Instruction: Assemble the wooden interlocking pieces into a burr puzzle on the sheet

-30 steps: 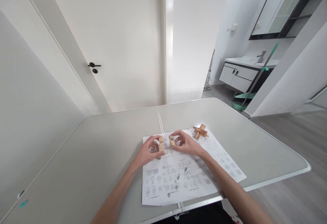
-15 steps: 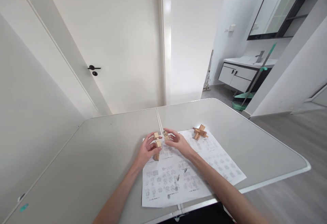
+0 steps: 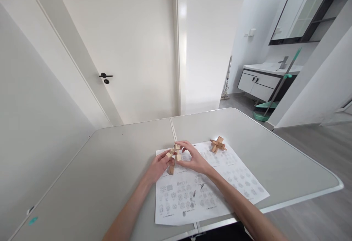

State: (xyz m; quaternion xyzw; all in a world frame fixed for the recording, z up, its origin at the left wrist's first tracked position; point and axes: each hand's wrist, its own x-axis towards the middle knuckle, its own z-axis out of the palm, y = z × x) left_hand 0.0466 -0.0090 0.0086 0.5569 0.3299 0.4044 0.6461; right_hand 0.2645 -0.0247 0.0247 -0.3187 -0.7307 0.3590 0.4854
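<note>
My left hand point(image 3: 158, 166) pinches a notched wooden puzzle piece point(image 3: 171, 153) just above the printed instruction sheet point(image 3: 203, 189). My right hand point(image 3: 194, 158) grips a second wooden piece point(image 3: 178, 151) and presses it against the first, so the two pieces touch between my fingertips. A further small wooden piece point(image 3: 171, 170) sits below my left fingers; whether it rests on the sheet or hangs from the held piece is unclear. An assembled wooden cross puzzle point(image 3: 218, 144) lies on the sheet's far right corner, apart from both hands.
The grey folding table point(image 3: 110, 167) has a centre seam and a rounded right edge. A white door with a black handle point(image 3: 106, 76) stands behind it. To the right are a bathroom vanity point(image 3: 264, 81) and a green mop point(image 3: 271, 103).
My two hands have closed the gap between them, bringing the two wooden pieces from apart into contact. The camera view shifted slightly.
</note>
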